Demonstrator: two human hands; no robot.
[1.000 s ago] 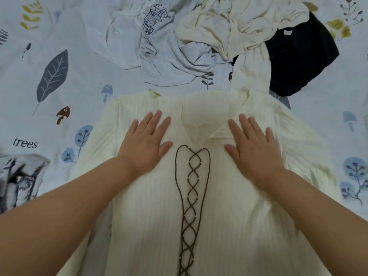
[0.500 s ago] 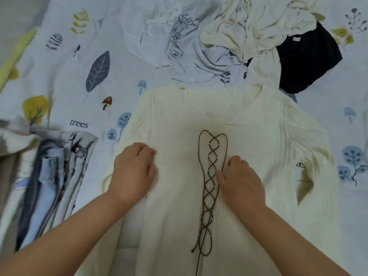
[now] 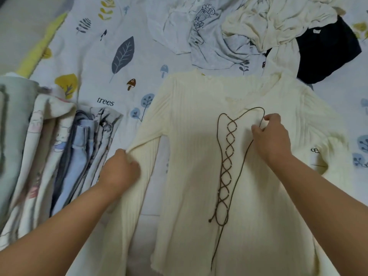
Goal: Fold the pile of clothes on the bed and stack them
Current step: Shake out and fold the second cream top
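Observation:
A cream ribbed sweater (image 3: 191, 136) with brown criss-cross lacing (image 3: 227, 162) lies front up and spread on the bed. My left hand (image 3: 119, 172) grips the sweater's left sleeve near the elbow, fingers curled round the fabric. My right hand (image 3: 270, 136) pinches the loose brown cord at the top right of the lacing. A stack of folded clothes (image 3: 59, 156) sits at the left edge. The unfolded pile lies at the far side: a white printed shirt (image 3: 201, 34), a cream garment (image 3: 274, 22) and a black garment (image 3: 326, 50).
The bed sheet (image 3: 103, 62) is pale with leaf, mushroom and "trees" prints. A yellow edge of the bedding (image 3: 39, 48) runs along the far left. Bare sheet shows between the stack and the pile.
Both hands left the sweater's chest, where they lay flat. The left one moved out to the left sleeve and gripped it; the right one picked up the lacing cord. The view swung left.

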